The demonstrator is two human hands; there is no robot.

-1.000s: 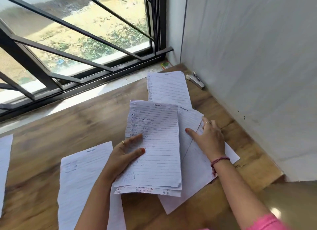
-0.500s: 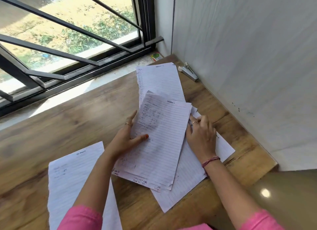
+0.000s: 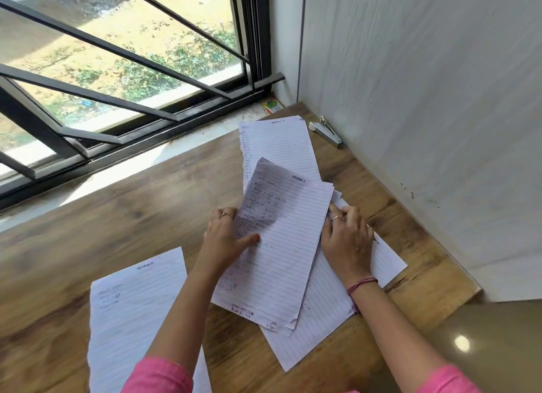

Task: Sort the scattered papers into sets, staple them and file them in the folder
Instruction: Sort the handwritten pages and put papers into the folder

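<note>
— On the brown wood-grain tabletop (image 3: 123,216), by the black-barred window (image 3: 123,70), what does the person hold?

— A thin set of white lined handwritten sheets (image 3: 281,246), lifted at a tilt. The left hand (image 3: 225,240) grips its left edge, thumb pressed on the top page and fingers behind. The right hand (image 3: 347,240) is at the right edge with its fingers curled against the sheets' side, though whether it pinches them or only steadies them I cannot tell.

— And the other papers?

— Under the held set lies a loose white lined sheet (image 3: 322,328), angled toward the near right, and part of another page shows just past the right hand. A further white lined page with a torn left edge (image 3: 278,146) lies beyond, toward the window sill, partly covered by the held set. Well apart to the near left lies a single white lined sheet with a heading at its top (image 3: 132,310), partly under the left arm.

— Anything to fasten them?

— A small grey metal stapler (image 3: 325,131) sits at the far corner, just beside the pale wall (image 3: 425,114). A little green and red packet (image 3: 272,106) lies on the sill near it.

— Clothing?

— Pink sleeves, and a reddish thread band (image 3: 362,284) on the right wrist.
</note>
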